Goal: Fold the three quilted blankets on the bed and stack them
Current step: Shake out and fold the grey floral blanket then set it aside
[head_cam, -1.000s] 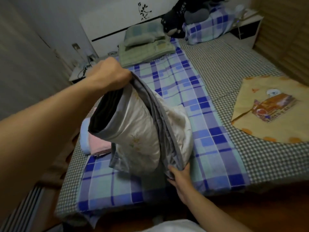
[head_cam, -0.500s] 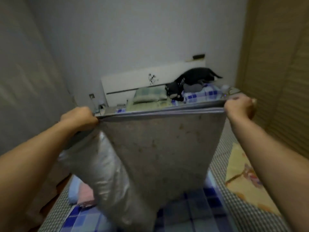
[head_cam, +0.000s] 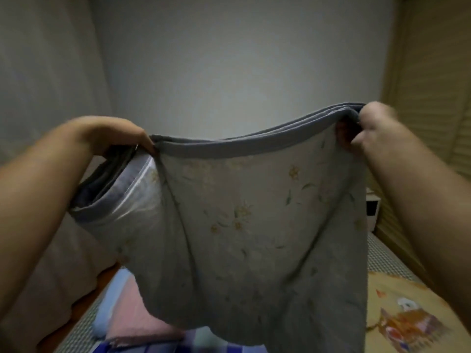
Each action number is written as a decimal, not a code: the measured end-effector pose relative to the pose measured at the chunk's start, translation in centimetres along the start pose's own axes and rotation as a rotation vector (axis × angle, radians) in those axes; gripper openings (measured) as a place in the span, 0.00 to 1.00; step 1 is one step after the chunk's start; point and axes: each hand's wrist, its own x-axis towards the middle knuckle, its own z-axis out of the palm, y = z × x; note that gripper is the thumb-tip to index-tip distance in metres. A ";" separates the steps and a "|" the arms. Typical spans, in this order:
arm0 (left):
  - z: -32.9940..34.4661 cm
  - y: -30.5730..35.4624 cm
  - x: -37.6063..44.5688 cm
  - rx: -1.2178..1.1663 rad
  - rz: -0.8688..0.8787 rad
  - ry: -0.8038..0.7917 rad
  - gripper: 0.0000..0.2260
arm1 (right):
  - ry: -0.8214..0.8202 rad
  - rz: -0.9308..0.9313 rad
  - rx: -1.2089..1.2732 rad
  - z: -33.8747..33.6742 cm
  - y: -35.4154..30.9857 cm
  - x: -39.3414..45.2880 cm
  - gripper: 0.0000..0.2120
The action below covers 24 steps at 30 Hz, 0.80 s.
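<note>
A grey quilted blanket [head_cam: 254,225] with a faint flower print and a darker grey border hangs in the air in front of me, several layers thick. My left hand [head_cam: 112,133] grips its top left corner and my right hand [head_cam: 369,126] grips its top right corner. The top edge sags a little between them. Its lower part hangs over the bed and hides most of it. A folded pink and light blue blanket [head_cam: 127,317] lies on the bed at lower left. A yellow blanket [head_cam: 413,319] with a cartoon picture lies spread at lower right.
A strip of the checked bed sheet [head_cam: 382,261] shows at right, with a white bedside table [head_cam: 372,207] beyond it. A wooden slatted wall [head_cam: 433,98] rises on the right. A grey wall and curtain fill the back and left.
Both hands have lifted the grey blanket higher and my view has tilted up. The headboard, pillows and dark plush toy are now hidden behind the blanket.
</note>
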 end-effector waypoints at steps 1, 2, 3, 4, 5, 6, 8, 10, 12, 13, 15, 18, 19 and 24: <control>-0.2 -0.5 0.6 0.010 -0.006 0.019 0.10 | 0.052 -0.067 0.014 0.1 0.1 0.4 0.19; -0.2 -1.2 1.5 0.028 -0.001 0.100 0.11 | 0.112 -0.148 0.025 0.1 0.4 0.5 0.19; 0.3 -2.0 2.5 0.067 0.014 0.210 0.12 | 0.140 -0.193 -0.032 0.0 1.2 1.1 0.17; 1.1 -3.0 3.7 0.129 0.032 0.290 0.12 | 0.135 -0.173 -0.155 0.0 2.3 1.7 0.15; 2.4 -4.0 4.7 0.214 0.022 0.298 0.12 | 0.085 -0.074 -0.276 -0.2 4.4 2.6 0.12; 3.9 -5.0 5.9 0.291 -0.011 0.239 0.12 | 0.022 0.094 -0.351 -0.5 6.8 3.1 0.10; 7.3 -6.8 8.7 0.316 -0.102 0.118 0.12 | 0.000 0.335 -0.451 -1.6 10.9 5.3 0.13; 10.2 -7.7 11.3 0.344 -0.106 0.158 0.14 | 0.087 0.340 -0.467 -2.0 13.6 8.7 0.18; 11.5 -7.3 14.2 0.320 -0.067 0.289 0.18 | 0.159 0.252 -0.450 -1.7 14.8 11.8 0.18; 11.2 -6.4 15.5 0.272 -0.045 0.339 0.18 | 0.149 0.179 -0.464 -0.8 14.2 11.3 0.17; 9.5 -4.2 17.9 0.175 0.030 0.437 0.17 | 0.085 0.011 -0.393 1.7 11.5 10.1 0.13; 5.5 -0.4 19.8 0.051 0.207 0.602 0.15 | 0.005 -0.201 -0.209 5.2 5.8 10.6 0.11; 4.5 0.9 19.9 0.026 0.269 0.638 0.12 | 0.009 -0.248 -0.127 6.0 4.1 10.9 0.09; 4.5 2.1 18.6 0.002 0.393 0.674 0.11 | -0.025 -0.300 0.084 3.8 2.5 9.6 0.10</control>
